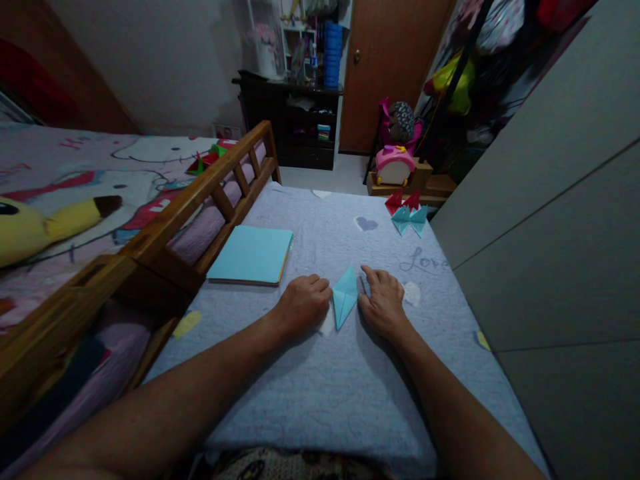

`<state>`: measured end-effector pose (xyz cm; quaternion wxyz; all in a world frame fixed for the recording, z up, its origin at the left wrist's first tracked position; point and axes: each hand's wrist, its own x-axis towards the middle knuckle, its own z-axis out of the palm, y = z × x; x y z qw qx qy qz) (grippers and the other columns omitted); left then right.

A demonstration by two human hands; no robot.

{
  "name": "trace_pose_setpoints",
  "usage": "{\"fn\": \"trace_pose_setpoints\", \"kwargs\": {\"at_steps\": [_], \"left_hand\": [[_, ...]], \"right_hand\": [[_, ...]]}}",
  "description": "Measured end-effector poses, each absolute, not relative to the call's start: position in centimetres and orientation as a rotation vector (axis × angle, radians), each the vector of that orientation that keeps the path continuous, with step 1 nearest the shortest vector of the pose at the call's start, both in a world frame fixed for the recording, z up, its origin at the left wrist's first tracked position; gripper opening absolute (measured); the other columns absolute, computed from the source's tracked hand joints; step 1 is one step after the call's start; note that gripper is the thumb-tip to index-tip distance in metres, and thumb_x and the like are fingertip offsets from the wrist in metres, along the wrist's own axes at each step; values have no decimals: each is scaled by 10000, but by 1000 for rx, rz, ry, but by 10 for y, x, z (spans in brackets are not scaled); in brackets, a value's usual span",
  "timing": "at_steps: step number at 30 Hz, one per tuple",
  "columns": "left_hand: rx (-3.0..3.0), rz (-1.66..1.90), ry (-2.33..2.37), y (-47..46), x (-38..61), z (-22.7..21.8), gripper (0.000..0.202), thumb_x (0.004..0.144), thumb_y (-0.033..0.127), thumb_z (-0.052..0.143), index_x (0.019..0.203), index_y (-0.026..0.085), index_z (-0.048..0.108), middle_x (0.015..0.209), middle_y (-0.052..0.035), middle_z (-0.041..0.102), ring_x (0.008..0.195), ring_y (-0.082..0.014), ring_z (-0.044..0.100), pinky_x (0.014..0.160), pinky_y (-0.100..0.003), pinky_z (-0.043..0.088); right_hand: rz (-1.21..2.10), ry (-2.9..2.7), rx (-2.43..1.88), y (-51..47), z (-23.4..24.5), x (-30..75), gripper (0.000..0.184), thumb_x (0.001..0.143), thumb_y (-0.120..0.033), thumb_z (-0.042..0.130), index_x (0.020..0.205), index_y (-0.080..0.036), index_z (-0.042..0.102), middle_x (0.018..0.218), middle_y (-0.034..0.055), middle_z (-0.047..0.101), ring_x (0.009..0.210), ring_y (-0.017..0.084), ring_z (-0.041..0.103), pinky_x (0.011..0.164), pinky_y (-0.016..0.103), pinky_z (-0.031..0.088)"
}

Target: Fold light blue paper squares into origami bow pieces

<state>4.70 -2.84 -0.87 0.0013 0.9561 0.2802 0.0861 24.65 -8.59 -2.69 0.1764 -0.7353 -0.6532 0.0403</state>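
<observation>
A light-blue origami paper, folded into a narrow diamond with a crease down its lower half, lies on the bedsheet between my hands. My left hand is closed, its fingers curled at the paper's left corner with the fingertips partly hidden. On the other side, my right hand has its fingers apart. Its thumb is at the right corner, and the index finger points toward the upper tip. Left of my hands sits a stack of square light-blue paper.
Folded blue paper figures stand with red ones at the bed's far right corner. A wooden bed rail runs along the left, and a pale cabinet borders the right. A pink toy stands beyond the bed.
</observation>
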Motion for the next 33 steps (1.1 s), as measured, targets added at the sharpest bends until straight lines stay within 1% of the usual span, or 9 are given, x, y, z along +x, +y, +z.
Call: {"fn": "trace_pose_setpoints", "kwargs": {"at_steps": [4,7,11,15,18,20,25,31,33], "left_hand": [[3002,443,831,-28,49,-10,111,888,127,549,924,131,654,957,-113,672,893,-250,600,781,-375,511],[3005,497,682,-29,52,-11,163,921,135,524,1030,139,645,1010,-113,669,939,-244,591,823,-374,516],[2981,456,534,-28,54,-13,183,922,128,525,1056,158,646,1017,-112,667,966,-237,586,845,-368,517],[2936,440,528,-26,53,-18,186,916,117,543,1066,150,649,1047,-109,679,971,-234,591,865,-364,521],[2822,537,612,-23,49,-21,235,903,80,536,1092,153,654,1069,-95,686,987,-219,593,882,-341,516],[2762,581,710,-21,47,-23,259,875,52,532,1072,148,670,1045,-97,689,979,-225,594,869,-344,517],[2677,568,750,-20,49,-22,201,876,91,539,987,140,699,987,-98,685,943,-220,604,853,-341,512],[2602,596,755,-21,51,-19,176,907,153,542,979,142,703,995,-101,688,952,-220,620,870,-341,504],[2542,622,763,-21,51,-17,179,921,179,540,986,138,702,994,-100,690,960,-214,629,885,-335,500]], "right_hand": [[72,-1823,-2113,-85,-28,244,457,928,-289,503,1363,-149,509,1217,134,594,1116,303,498,1006,468,336],[41,-1847,-2122,-84,-28,242,448,943,-354,507,1346,-157,515,1228,138,587,1110,299,498,1001,457,335],[33,-1873,-2147,-84,-27,241,468,910,-384,559,1322,-165,523,1235,140,575,1108,305,489,990,455,330],[102,-1870,-2142,-86,-22,241,367,875,-322,584,1213,-178,586,1199,126,577,1091,296,484,960,429,330],[148,-1856,-2132,-87,-18,242,218,880,-291,563,1057,-193,645,1094,104,590,1031,279,493,902,404,336],[145,-1857,-2128,-88,-16,241,172,881,-311,567,969,-193,657,1026,98,587,989,275,493,865,397,336],[128,-1886,-2074,-87,-18,237,168,862,-358,611,874,-193,642,966,92,578,949,275,484,830,393,341],[219,-1815,-1911,-86,-22,235,46,841,-244,601,812,-208,601,964,73,604,959,256,493,842,381,364],[305,-1775,-1819,-85,-19,236,35,833,-215,579,800,-206,575,910,62,604,913,234,516,823,361,388]]}}
